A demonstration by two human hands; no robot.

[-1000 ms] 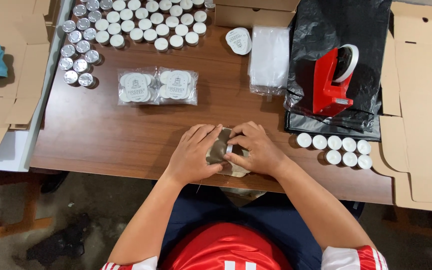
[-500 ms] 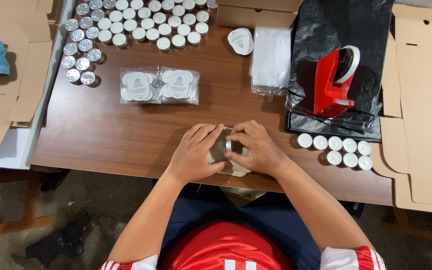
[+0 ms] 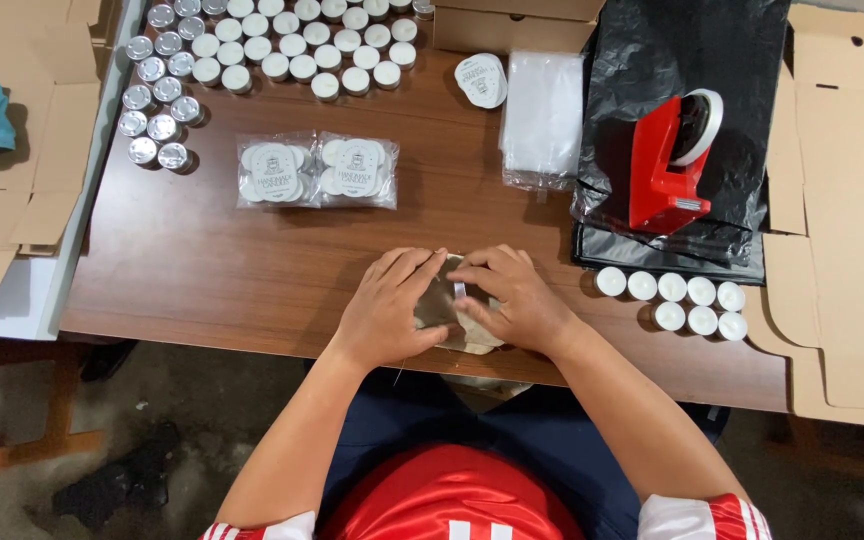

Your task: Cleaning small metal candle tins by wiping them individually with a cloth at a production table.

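Note:
Both my hands press on a small clear plastic packet (image 3: 449, 312) lying near the front edge of the brown wooden table (image 3: 232, 270). My left hand (image 3: 386, 308) covers the packet's left side with fingers flat on it. My right hand (image 3: 512, 297) holds its right side, fingertips meeting the left hand's at the top. Most of the packet's contents are hidden under my fingers.
Two sealed packets of white tealight candles (image 3: 317, 171) lie ahead. Many loose tealights (image 3: 282, 45) fill the back left, several more (image 3: 677, 302) sit at right. A red tape dispenser (image 3: 667, 160) stands on black plastic, beside clear bags (image 3: 542, 115). Flat cardboard (image 3: 842, 200) flanks the table.
My hands have closed in tighter over the packet and pressed it flatter on the table; nothing else moved.

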